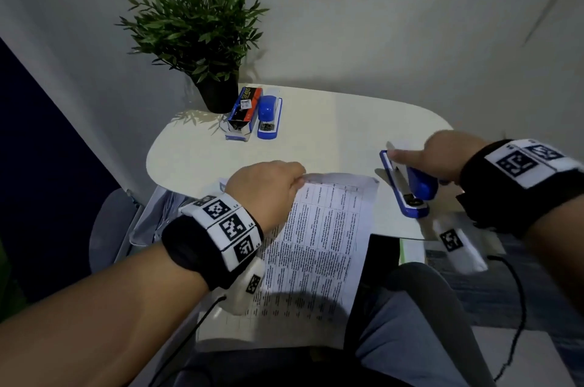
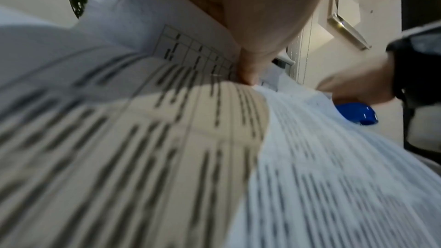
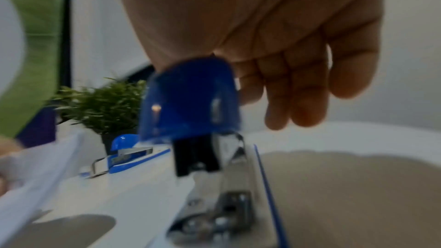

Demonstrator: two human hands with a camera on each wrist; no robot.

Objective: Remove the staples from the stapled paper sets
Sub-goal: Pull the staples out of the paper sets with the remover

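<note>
Pinching the top edge of the stapled paper set (image 1: 319,238), the left hand (image 1: 265,187) holds it over the near rim of the white table (image 1: 331,121); a staple (image 2: 216,75) shows just beside the thumb. Right hand (image 1: 442,156) grips a blue stapler (image 1: 407,187) lying on the table, forefinger stretched along it. Farther back lie a second stapler (image 1: 269,117), a staples box (image 1: 242,110) and a potted plant (image 1: 196,26).

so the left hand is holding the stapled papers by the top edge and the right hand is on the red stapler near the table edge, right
Not quite: the stapler under the right hand is blue, not red, as the head view shows. The rest holds: the left hand grips the stapled papers by the top edge, and that stapler sits near the edge of the table.
</note>
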